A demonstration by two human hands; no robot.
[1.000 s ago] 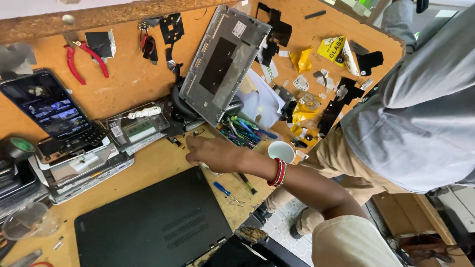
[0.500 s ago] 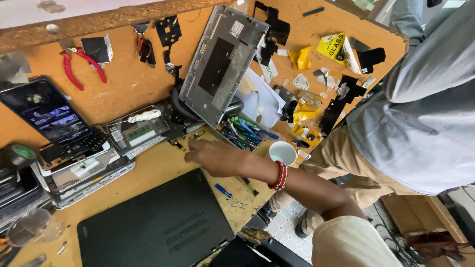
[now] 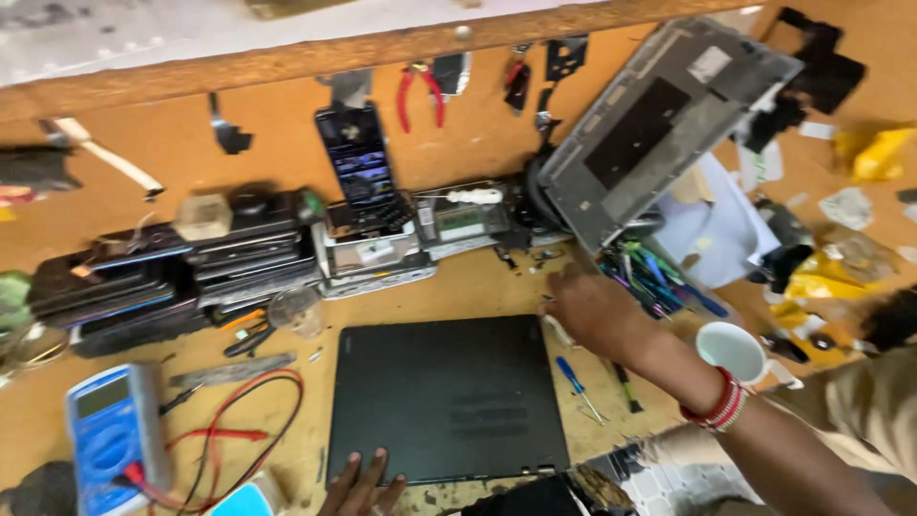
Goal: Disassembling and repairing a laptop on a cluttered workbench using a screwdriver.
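The closed black laptop (image 3: 444,399) lies flat on the table (image 3: 478,282), long axis three-to-nine. The left hand (image 3: 363,485) rests open-fingered on its six-o'clock edge; the right hand (image 3: 597,311), holding nothing visible, sits at its two o'clock, nearer the screwdrivers (image 3: 650,277).

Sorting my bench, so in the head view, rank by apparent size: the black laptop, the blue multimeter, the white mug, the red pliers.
1. black laptop
2. blue multimeter, partly cut off
3. white mug
4. red pliers; looks close to the mug, so that order is unsure
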